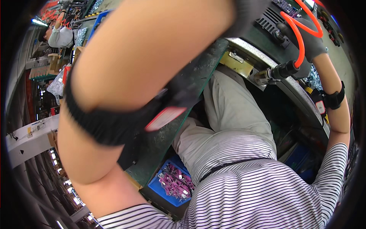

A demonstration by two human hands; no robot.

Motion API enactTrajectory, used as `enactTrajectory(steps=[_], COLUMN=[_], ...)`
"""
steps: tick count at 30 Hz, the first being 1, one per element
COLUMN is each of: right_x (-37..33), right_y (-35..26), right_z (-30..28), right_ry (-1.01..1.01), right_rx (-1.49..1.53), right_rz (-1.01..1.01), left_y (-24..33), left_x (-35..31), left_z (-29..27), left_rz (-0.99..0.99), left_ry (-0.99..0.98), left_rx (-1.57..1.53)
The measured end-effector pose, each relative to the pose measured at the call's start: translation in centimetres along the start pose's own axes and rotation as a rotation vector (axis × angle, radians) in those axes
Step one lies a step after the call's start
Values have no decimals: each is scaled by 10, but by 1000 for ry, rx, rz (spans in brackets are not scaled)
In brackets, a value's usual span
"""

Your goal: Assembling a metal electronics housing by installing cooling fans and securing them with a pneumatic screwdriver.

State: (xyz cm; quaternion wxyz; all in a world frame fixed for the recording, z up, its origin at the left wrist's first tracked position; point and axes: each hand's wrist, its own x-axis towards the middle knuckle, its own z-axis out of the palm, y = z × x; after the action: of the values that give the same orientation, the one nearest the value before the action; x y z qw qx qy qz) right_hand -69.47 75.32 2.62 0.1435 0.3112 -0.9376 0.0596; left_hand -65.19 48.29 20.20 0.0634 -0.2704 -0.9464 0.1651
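My left forearm sweeps across the front of the view, with a black strap around the arm. Only the grey glove cuff of my left hand (252, 17) shows at the top edge; its fingers are out of sight. At the upper right, my right hand (303, 36), in a dark grey glove, is beside a dark slotted metal part (268, 24). Its fingers look curled at a small metal piece, but I cannot make out what they hold. An orange coiled hose (301, 45) loops across this hand down to a black-gripped air tool (284, 71) below my wrist.
A dark green worktop (150, 162) lies under my left arm. A blue bin (157, 187) with purple-and-metal pieces sits low beside my body. A yellow metal box (236, 64) is fixed near the bench rail. Another person (61, 37) works at the far left.
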Motion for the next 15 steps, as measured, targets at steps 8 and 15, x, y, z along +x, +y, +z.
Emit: enactTrajectory(steps=[8,15], right_x=[-3,-53], right_y=[-18,-4], right_z=[-7,20], right_ry=[-165,41], right_rx=[204,327], right_rz=[345,397], left_y=[-41,-35], left_x=[-197,-366], left_z=[-22,12], left_rz=[-446,-983], left_ry=[86,151], left_rx=[-382,-450])
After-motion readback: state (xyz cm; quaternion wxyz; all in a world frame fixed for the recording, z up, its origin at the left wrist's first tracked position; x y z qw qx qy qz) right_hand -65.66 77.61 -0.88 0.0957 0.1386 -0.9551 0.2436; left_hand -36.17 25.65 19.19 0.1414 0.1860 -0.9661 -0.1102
